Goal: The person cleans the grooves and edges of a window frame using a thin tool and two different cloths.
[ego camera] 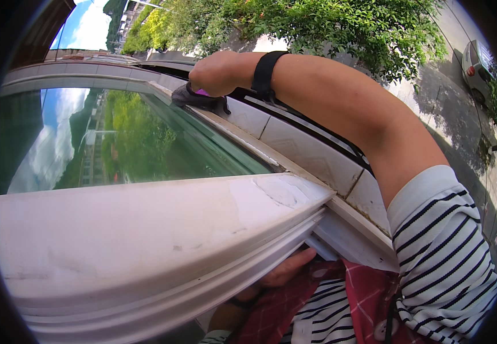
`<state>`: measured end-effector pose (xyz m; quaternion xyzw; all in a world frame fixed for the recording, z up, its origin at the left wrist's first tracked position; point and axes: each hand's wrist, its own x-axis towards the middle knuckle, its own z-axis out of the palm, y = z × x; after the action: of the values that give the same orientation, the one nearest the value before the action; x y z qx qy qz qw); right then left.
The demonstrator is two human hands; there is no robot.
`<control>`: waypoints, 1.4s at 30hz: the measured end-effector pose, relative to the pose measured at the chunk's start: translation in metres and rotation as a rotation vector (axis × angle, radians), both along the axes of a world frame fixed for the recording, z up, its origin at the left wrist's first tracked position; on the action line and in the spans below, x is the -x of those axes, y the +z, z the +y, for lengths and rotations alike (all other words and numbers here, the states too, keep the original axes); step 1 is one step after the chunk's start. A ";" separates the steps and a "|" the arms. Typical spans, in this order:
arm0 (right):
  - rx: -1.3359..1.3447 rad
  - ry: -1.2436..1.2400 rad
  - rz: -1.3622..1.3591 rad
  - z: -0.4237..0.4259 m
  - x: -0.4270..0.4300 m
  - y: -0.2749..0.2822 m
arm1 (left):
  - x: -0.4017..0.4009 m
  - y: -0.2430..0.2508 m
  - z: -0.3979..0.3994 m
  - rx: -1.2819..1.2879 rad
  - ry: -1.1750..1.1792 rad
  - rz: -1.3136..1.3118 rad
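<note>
Outside the window, my right hand (216, 75) is closed around a dark grey cloth (201, 101), and a bit of purple shows under the fingers. The cloth lies against the far part of the lower window frame (231, 127), beside the glass pane (136, 142). The pane reflects sky, clouds and greenery. In front of me runs the broad white sash frame (145, 228), with smudges and a peeling patch near its corner. Below that sash, my left hand (289, 268) is at its inner edge; most of its fingers are hidden behind the frame and the red checked garment.
White tiles (313, 159) form the outer ledge, with dirty joints. A dark rail (339, 144) runs past it under my right forearm. Far below are leafy bushes (334, 30), a paved road (437, 103) and a parked car (476, 69).
</note>
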<state>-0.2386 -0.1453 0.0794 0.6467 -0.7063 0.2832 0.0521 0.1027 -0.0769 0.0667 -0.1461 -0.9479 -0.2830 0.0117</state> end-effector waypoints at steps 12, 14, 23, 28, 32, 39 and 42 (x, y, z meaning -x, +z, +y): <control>-0.185 0.153 -0.103 0.138 -0.013 0.027 | 0.005 0.003 0.012 -0.384 0.328 -0.356; -0.134 0.096 -0.052 0.095 -0.026 0.025 | 0.004 0.003 0.010 -0.388 0.333 -0.364; -0.064 -0.012 -0.319 -0.033 -0.004 0.002 | 0.000 -0.004 0.003 -0.203 0.129 -0.154; 0.089 0.196 0.136 -0.029 0.016 -0.033 | -0.006 -0.011 -0.008 -0.019 -0.040 0.047; -0.128 0.292 -0.151 0.062 -0.006 -0.007 | -0.013 -0.003 -0.015 -0.398 0.344 -0.423; -0.235 0.239 -0.588 0.221 -0.039 0.010 | 0.007 0.011 -0.003 -0.426 0.438 -0.537; -0.212 0.209 -0.471 0.200 -0.039 0.020 | 0.011 0.017 0.003 -0.485 0.513 -0.560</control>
<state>-0.1999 0.0550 0.0997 0.6345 -0.6540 0.3538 -0.2110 0.0922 -0.0737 0.0842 0.1827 -0.8263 -0.5137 -0.1414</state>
